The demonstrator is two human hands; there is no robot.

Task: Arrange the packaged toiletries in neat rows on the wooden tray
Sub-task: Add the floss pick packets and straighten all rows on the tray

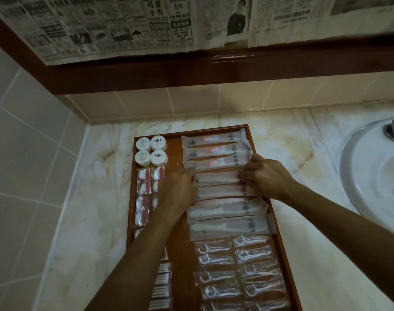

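A wooden tray (177, 239) lies on the marble counter. Long toothbrush packets (214, 151) are stacked in a column at its far right. My left hand (180, 189) and my right hand (265, 176) hold the two ends of the middle packets (218, 179), fingers curled over their edges. Below them lie two comb packets (227, 217), then two columns of floss-pick packets (241, 272). Round white soap packs (151, 150) sit at the far left corner, with cotton kits (144, 182) under them. My left forearm hides part of the left column.
A white sink (375, 171) with its tap base is set into the counter at the right. Tiled walls close off the left and back. A dark wooden ledge covered in newspaper (146, 21) overhangs the back wall. Cotton-bud packets (161, 286) lie at the tray's near left.
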